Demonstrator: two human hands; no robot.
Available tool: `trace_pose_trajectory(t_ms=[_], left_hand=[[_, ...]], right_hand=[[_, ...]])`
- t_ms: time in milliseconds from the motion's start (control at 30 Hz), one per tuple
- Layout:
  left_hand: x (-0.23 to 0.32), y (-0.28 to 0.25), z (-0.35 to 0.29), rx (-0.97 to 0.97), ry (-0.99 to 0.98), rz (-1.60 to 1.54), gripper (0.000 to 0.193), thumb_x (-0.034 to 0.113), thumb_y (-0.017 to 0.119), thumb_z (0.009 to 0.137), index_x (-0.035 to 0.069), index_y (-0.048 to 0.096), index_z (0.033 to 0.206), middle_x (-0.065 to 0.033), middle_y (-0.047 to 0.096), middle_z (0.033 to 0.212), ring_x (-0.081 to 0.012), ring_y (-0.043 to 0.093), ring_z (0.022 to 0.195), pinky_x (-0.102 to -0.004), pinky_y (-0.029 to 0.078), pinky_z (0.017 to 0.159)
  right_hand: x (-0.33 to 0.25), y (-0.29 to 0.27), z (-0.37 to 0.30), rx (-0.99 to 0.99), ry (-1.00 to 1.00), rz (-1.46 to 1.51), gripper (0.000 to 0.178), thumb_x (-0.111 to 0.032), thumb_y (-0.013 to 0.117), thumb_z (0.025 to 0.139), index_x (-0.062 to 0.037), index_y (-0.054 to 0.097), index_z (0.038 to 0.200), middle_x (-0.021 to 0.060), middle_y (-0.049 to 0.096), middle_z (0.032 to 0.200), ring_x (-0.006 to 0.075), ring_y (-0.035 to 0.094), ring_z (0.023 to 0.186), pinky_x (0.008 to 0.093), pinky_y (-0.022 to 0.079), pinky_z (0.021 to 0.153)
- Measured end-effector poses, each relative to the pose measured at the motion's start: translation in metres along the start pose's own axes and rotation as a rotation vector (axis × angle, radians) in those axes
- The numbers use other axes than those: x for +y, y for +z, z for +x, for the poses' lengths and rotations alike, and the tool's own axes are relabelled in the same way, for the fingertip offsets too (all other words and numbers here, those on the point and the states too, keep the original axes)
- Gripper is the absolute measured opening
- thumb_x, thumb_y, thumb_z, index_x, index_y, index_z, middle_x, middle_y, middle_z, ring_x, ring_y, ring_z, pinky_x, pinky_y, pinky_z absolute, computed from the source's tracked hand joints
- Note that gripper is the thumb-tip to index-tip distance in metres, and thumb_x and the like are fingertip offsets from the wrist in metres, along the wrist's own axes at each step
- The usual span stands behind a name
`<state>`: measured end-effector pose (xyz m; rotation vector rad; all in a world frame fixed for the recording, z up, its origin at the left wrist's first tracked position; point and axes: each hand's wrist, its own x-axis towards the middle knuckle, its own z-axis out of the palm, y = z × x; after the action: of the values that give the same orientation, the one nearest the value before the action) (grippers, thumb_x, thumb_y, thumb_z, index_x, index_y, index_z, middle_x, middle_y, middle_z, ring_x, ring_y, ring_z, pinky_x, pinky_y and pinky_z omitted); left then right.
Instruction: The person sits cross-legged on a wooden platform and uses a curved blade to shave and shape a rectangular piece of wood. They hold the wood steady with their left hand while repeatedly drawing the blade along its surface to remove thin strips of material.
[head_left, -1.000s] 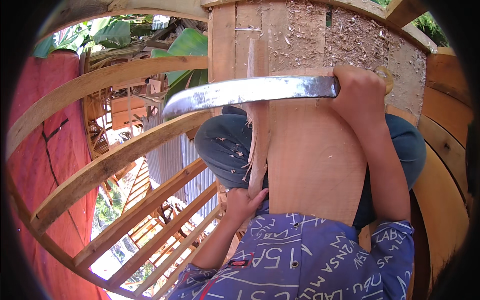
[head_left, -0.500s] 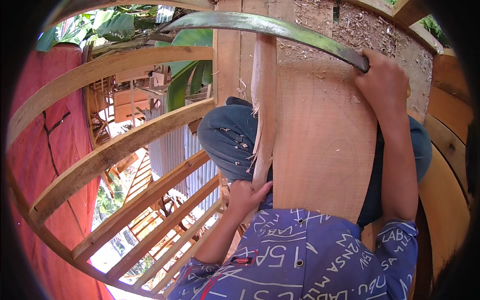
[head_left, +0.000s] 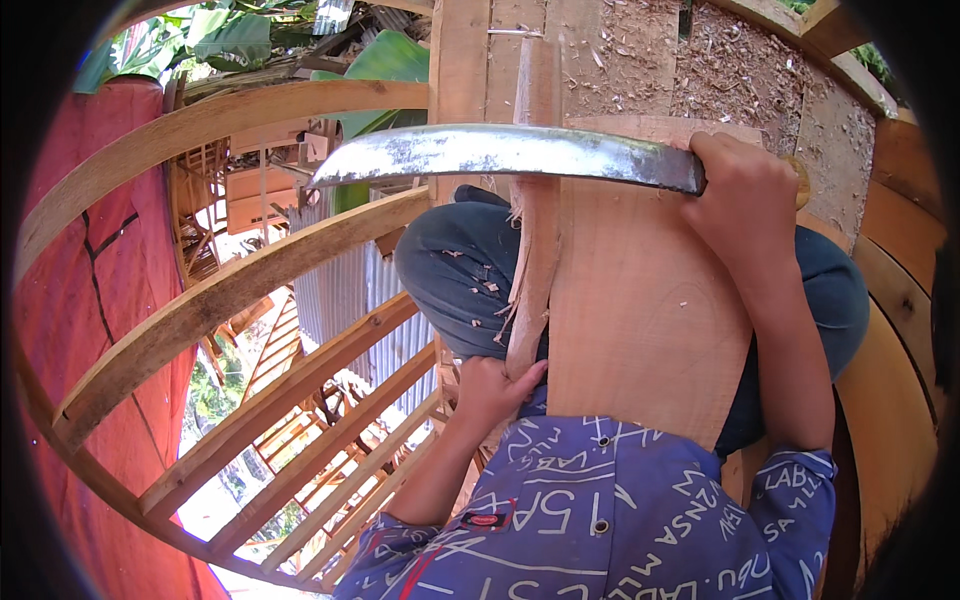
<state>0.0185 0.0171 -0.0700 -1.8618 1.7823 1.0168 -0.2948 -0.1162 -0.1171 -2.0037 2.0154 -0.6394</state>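
My right hand [head_left: 745, 195] is closed around the handle of a machete [head_left: 490, 152], whose long curved blade points left and lies across a narrow stick of wood [head_left: 537, 245]. The stick runs away from me, its left side rough with splintered, peeling fibres. Its near end is gripped by my left hand [head_left: 497, 392], the thumb along the wood. Whether the blade touches the stick or hovers over it, I cannot tell. Right of the stick lies a wide smooth board [head_left: 645, 310], between my knees.
Wood shavings [head_left: 740, 85] litter the planks at the far side. A slatted wooden railing [head_left: 270, 290] curves along the left, with a red sheet [head_left: 110, 300] beyond it. Corrugated metal [head_left: 335, 310] shows through the slats. My bent knees [head_left: 455, 270] flank the board.
The machete has come toward me along the stick, drawn by my right hand, and its blade has turned to show a bright face. My left hand stays in place.
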Motion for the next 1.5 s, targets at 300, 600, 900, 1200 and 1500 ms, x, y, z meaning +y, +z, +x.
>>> trace_pose_trajectory(t_ms=[300, 600, 900, 1200, 1500], left_hand=[[-0.007, -0.001, 0.001, -0.045, -0.020, -0.102, 0.034, 0.026, 0.069, 0.084, 0.000, 0.069, 0.063, -0.0039, 0.062, 0.051, -0.0137, 0.062, 0.049, -0.0278, 0.049, 0.052], [-0.012, -0.002, 0.002, -0.085, -0.031, -0.132, 0.035, 0.025, 0.068, 0.085, 0.001, 0.068, 0.059, -0.0022, 0.062, 0.051, -0.0115, 0.062, 0.048, -0.0266, 0.048, 0.051], [-0.022, 0.009, 0.001, -0.018, 0.058, -0.185, 0.030, 0.021, 0.068, 0.084, -0.001, 0.068, 0.064, -0.0042, 0.065, 0.056, -0.0116, 0.063, 0.052, -0.0264, 0.048, 0.053], [-0.018, 0.006, 0.001, -0.034, 0.029, -0.285, 0.033, 0.023, 0.069, 0.085, -0.001, 0.066, 0.063, -0.0062, 0.066, 0.059, -0.0108, 0.063, 0.052, -0.0266, 0.048, 0.051], [-0.017, 0.003, 0.006, 0.047, 0.063, -0.226, 0.065, 0.054, 0.070, 0.077, -0.005, 0.060, 0.052, -0.0153, 0.051, 0.042, -0.0356, 0.057, 0.044, -0.0393, 0.045, 0.046]], right_hand=[[0.002, 0.008, 0.003, 0.096, -0.029, -0.015, 0.010, -0.016, 0.069, 0.064, -0.0091, 0.063, 0.069, 0.0060, 0.061, 0.065, 0.0255, 0.063, 0.064, 0.0376, 0.048, 0.056], [0.012, 0.011, 0.003, 0.033, -0.018, -0.042, 0.012, -0.015, 0.070, 0.069, -0.0094, 0.066, 0.079, 0.0071, 0.062, 0.071, 0.0284, 0.062, 0.069, 0.0384, 0.048, 0.061], [0.016, 0.014, 0.005, 0.077, -0.066, -0.099, 0.016, -0.018, 0.070, 0.065, -0.0112, 0.069, 0.080, 0.0066, 0.065, 0.071, 0.0262, 0.064, 0.067, 0.0378, 0.048, 0.058], [-0.001, 0.011, -0.001, 0.043, -0.193, 0.000, 0.011, -0.012, 0.069, 0.069, -0.0103, 0.064, 0.078, 0.0069, 0.058, 0.069, 0.0282, 0.060, 0.069, 0.0377, 0.046, 0.061], [0.002, 0.003, -0.005, 0.028, -0.136, -0.089, 0.021, -0.019, 0.073, 0.062, -0.0122, 0.068, 0.081, 0.0057, 0.062, 0.073, 0.0273, 0.062, 0.070, 0.0378, 0.047, 0.060]])
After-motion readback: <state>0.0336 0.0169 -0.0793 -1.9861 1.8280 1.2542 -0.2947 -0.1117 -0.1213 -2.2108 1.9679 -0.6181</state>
